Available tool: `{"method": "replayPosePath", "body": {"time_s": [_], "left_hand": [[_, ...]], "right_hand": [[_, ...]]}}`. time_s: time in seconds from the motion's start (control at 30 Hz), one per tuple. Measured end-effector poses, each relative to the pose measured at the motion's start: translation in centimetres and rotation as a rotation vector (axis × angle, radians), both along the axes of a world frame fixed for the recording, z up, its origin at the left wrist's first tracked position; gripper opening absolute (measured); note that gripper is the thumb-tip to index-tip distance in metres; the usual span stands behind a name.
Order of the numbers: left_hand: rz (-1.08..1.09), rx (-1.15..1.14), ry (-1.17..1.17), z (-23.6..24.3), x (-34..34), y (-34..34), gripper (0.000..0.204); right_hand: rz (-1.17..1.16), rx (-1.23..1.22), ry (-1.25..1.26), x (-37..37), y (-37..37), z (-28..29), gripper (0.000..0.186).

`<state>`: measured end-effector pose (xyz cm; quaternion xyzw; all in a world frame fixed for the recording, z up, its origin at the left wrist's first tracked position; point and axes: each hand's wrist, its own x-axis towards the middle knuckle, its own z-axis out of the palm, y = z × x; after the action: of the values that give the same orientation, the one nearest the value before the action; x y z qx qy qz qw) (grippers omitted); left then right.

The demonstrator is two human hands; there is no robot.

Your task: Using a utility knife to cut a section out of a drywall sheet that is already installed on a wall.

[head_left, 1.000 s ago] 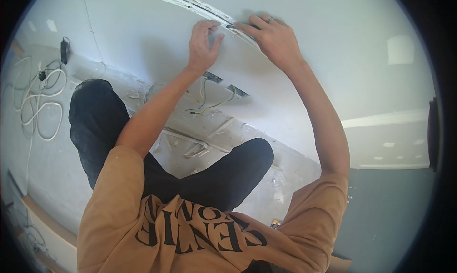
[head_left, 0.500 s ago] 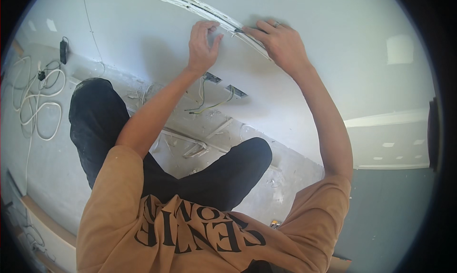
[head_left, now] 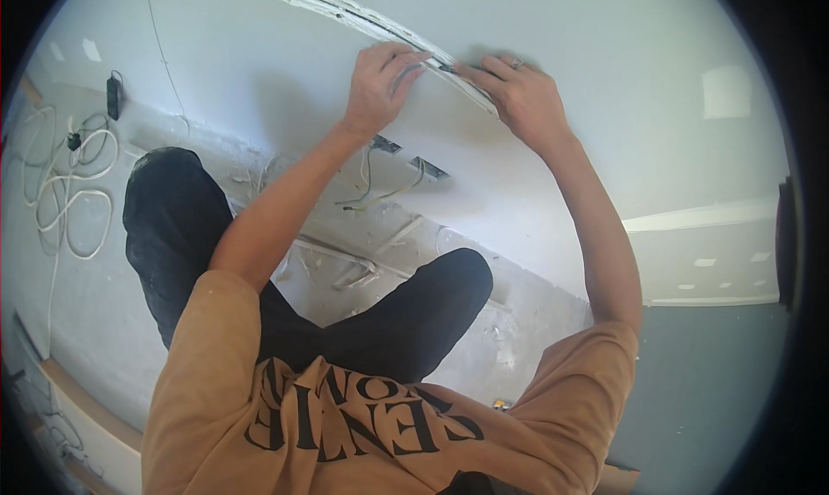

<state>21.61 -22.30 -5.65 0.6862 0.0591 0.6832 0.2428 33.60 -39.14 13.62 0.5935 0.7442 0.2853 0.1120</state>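
A long groove with rough white edges and a dark line inside runs across the pale wall panel. My left hand is at its lower edge, fingers curled and closed together. A greyish sliver shows between thumb and fingers, too small to name. Just to the right, my right hand, with a ring on one finger, lies against the panel. Its thumb and forefinger pinch a small dark pointed piece at the groove; most of it is hidden by the fingers.
Below the groove, two rectangular cutouts let out loose wires. Debris and white strips litter the dusty floor between my bent knees. On the left lie a coiled white cable and a black power adapter.
My left hand has moved right and its fingers have closed near the groove. My right hand has shifted slightly right and down along it, still pinching the dark piece.
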Motion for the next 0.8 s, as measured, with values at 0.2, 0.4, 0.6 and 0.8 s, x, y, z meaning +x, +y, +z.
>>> {"method": "replayPosePath", "body": {"time_s": [0.2,0.4,0.6,0.8], "left_hand": [[0.019,0.035,0.019,0.1,-0.1,0.2,0.021],[0.054,0.029,0.066,0.3,-0.1,0.1,0.014],[0.067,0.024,0.1,0.2,-0.1,0.1,0.011],[-0.016,0.209,0.272,-2.0,-1.0,-2.7,0.017]], "right_hand": [[-0.01,0.001,0.0,0.3,-1.1,0.1,0.051],[-0.025,-0.001,0.034,0.8,-2.6,0.3,0.054],[-0.064,-0.035,0.02,1.2,-3.8,0.7,0.056],[-0.084,0.005,0.033,2.2,-6.2,0.0,0.05]]}}
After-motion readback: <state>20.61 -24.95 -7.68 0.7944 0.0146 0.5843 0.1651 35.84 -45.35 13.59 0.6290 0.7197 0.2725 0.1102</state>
